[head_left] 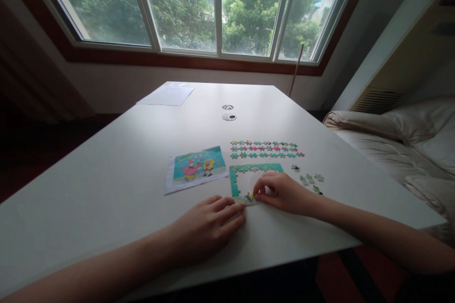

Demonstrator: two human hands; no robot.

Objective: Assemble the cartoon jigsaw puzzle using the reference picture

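A jigsaw border (pixel 256 167) of joined teal and green pieces lies on the white table, with bare tabletop showing inside it. My right hand (pixel 280 191) reaches over the border's lower side, thumb and forefinger pinched on a small puzzle piece (pixel 250 196) with yellow and purple on it. The fingers partly hide that piece. Resting palm down, my left hand (pixel 218 222) has its fingers stretched out, their tips touching the border's lower left corner. Left of the border lies a reference picture (pixel 197 166) with cartoon characters.
Above the border, several loose puzzle pieces (pixel 265 155) lie in three rows. More loose pieces (pixel 310 179) are scattered to its right. Two round inserts (pixel 229 117) sit farther back on the table (pixel 117 175). A paper sheet (pixel 167 95) lies at the far left.
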